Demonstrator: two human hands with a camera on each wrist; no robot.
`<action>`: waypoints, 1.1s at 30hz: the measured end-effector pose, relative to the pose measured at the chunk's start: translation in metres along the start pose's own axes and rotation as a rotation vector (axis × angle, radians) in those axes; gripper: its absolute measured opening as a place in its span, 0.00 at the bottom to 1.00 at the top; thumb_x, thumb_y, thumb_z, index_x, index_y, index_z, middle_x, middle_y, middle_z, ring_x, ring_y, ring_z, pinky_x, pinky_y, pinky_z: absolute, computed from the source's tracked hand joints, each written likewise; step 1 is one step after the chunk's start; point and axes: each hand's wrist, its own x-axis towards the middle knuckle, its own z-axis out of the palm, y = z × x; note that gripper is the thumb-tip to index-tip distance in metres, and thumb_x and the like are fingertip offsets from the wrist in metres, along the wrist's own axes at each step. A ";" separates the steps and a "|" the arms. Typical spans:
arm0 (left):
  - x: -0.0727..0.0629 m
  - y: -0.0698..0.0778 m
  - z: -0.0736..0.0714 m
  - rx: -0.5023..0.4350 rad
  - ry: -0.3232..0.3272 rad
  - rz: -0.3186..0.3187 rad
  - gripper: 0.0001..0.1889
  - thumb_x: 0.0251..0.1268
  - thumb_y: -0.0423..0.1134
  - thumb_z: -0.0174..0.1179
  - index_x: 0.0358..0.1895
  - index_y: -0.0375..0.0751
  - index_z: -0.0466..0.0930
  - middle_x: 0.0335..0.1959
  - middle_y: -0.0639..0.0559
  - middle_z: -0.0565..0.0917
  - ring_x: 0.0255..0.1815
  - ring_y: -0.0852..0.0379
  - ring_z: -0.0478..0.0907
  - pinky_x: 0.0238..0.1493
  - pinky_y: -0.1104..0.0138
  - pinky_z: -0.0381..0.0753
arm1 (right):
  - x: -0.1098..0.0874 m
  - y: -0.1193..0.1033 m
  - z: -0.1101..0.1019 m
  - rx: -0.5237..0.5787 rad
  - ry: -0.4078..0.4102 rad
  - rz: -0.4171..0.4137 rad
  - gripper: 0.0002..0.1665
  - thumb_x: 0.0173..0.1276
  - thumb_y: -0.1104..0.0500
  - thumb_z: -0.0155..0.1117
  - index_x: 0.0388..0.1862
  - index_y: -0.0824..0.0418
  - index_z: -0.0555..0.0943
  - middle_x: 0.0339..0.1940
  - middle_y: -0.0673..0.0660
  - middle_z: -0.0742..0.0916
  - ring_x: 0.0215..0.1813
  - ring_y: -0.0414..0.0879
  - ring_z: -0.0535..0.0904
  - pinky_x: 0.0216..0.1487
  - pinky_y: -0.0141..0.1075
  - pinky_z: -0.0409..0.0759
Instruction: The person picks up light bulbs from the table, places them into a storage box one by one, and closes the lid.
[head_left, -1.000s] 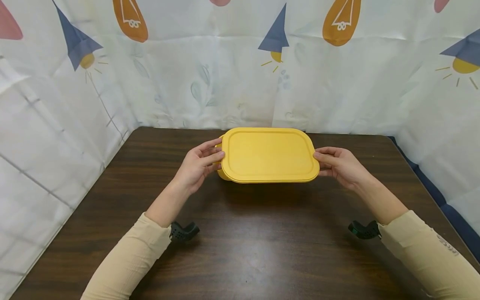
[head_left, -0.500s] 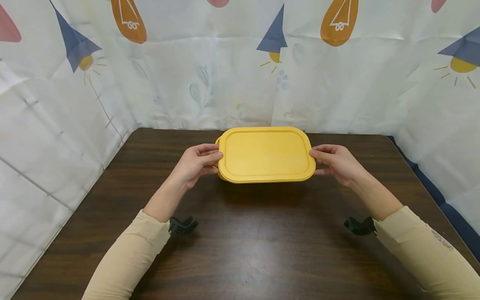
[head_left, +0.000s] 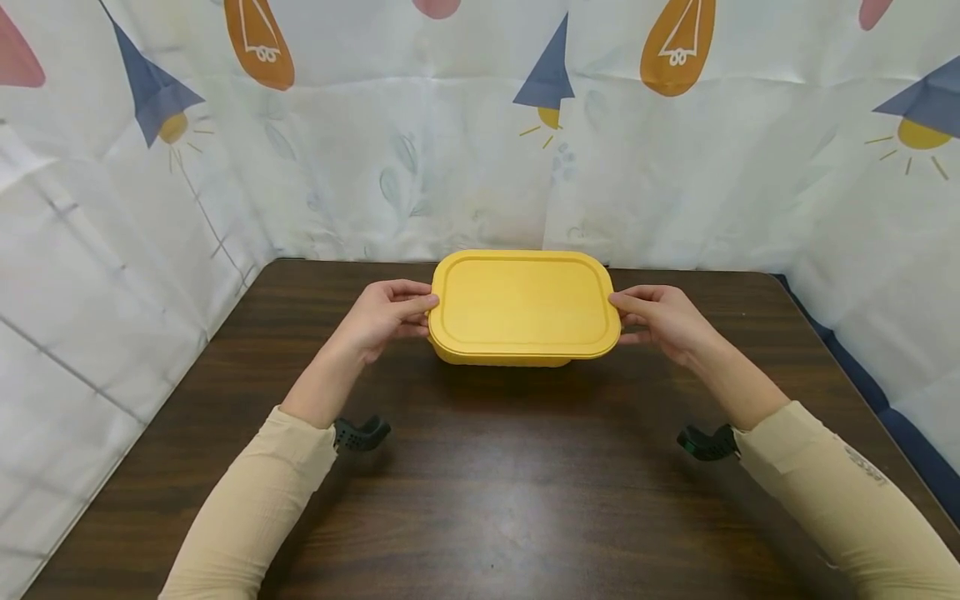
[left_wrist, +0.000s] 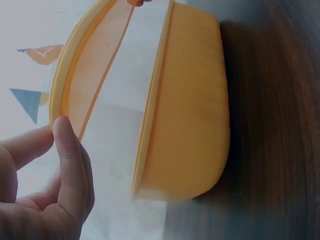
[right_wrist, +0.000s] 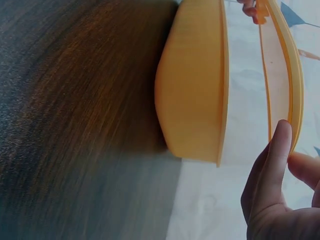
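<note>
A yellow rectangular lid with rounded corners is held level between both hands in the head view. My left hand pinches its left end between thumb and fingers, while my right hand pinches the right end. Under the lid stands a yellow box, mostly hidden in the head view apart from a strip of its front. Both wrist views show a gap between the lid's rim and the top edge of the box. The inside of the box is hidden.
The box stands near the far edge of a dark wood-grain table. Behind and to the left hangs a white printed curtain. Dark blue fabric shows beyond the table's right edge.
Both hands have carried the lid a little to the left and slightly farther away. More of the box's front now shows beneath it, and less at its left side.
</note>
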 end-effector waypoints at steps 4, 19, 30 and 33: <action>0.005 0.003 -0.002 0.058 0.015 0.006 0.23 0.72 0.36 0.66 0.63 0.26 0.76 0.43 0.43 0.85 0.29 0.56 0.84 0.43 0.60 0.89 | 0.004 -0.003 0.001 -0.015 -0.005 0.000 0.30 0.77 0.51 0.64 0.63 0.73 0.73 0.44 0.56 0.85 0.42 0.46 0.86 0.48 0.41 0.87; 0.023 0.001 -0.012 0.151 0.046 -0.071 0.24 0.71 0.40 0.68 0.63 0.28 0.77 0.48 0.40 0.84 0.33 0.55 0.84 0.46 0.60 0.88 | 0.020 -0.002 0.008 -0.061 -0.004 0.009 0.29 0.78 0.53 0.64 0.63 0.76 0.74 0.43 0.59 0.85 0.40 0.46 0.86 0.50 0.44 0.86; 0.034 -0.009 -0.022 0.146 0.059 -0.106 0.23 0.71 0.39 0.68 0.62 0.27 0.78 0.41 0.45 0.85 0.31 0.57 0.84 0.43 0.63 0.88 | 0.034 -0.003 0.018 -0.171 0.022 0.023 0.27 0.78 0.55 0.64 0.62 0.76 0.76 0.41 0.63 0.85 0.36 0.47 0.86 0.50 0.48 0.86; 0.035 -0.013 -0.023 0.151 0.061 -0.112 0.24 0.71 0.39 0.68 0.62 0.26 0.78 0.40 0.46 0.85 0.30 0.58 0.84 0.39 0.65 0.89 | 0.036 -0.002 0.020 -0.181 0.018 0.030 0.26 0.78 0.56 0.63 0.61 0.77 0.75 0.41 0.64 0.85 0.36 0.46 0.86 0.51 0.49 0.86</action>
